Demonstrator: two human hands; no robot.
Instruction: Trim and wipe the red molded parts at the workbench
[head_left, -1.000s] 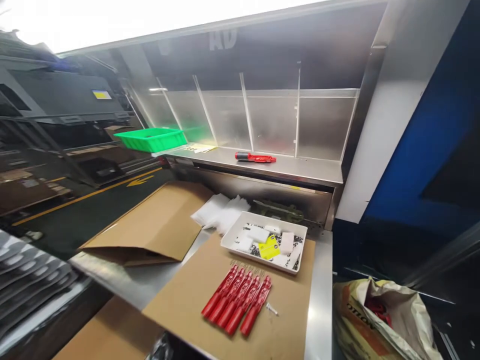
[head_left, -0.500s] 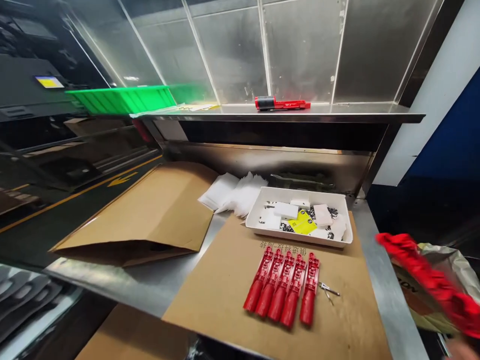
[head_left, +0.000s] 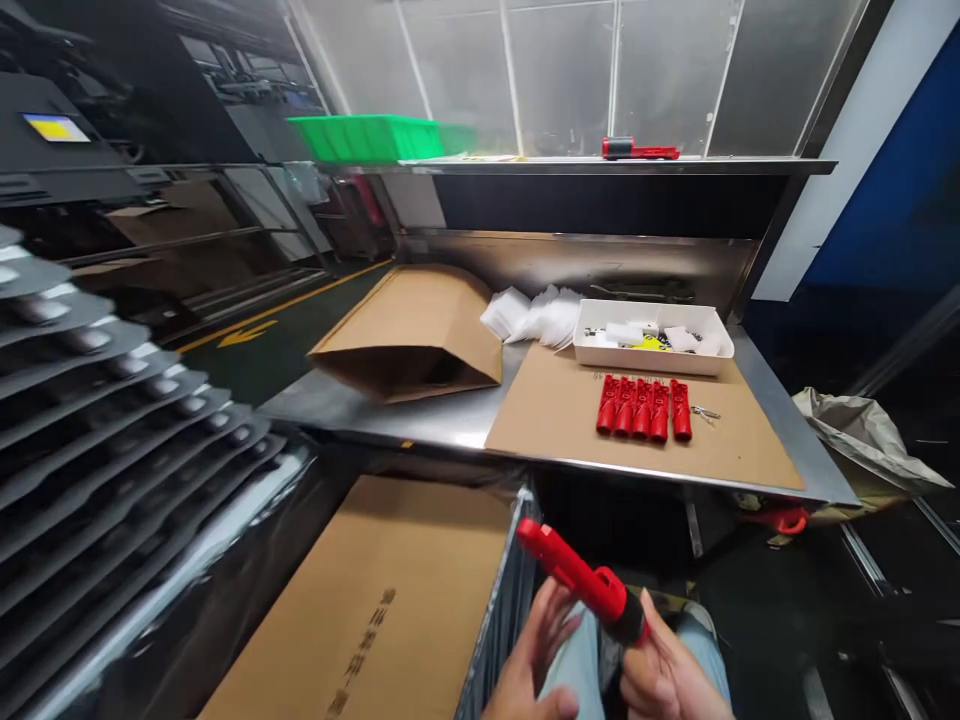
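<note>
From the head view, we grip a red tool (head_left: 581,578) by its black end in our right hand (head_left: 667,675), low over our lap; our left hand (head_left: 534,650) spreads loose-fingered against it, steadying. Five matching red handles (head_left: 643,407) lie aligned on the cardboard sheet (head_left: 570,420). Its printing beside the white tray (head_left: 649,350) is unreadable.

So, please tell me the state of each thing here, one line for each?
right hand: closed on the red tool, at its black end
left hand: open, fingers touching the red tool
red tool: held tilted, off the table
five red handles: lying side by side on the cardboard sheet
white tray: filled with small parts
cardboard box: lying flattened
green bin: on the shelf
</note>
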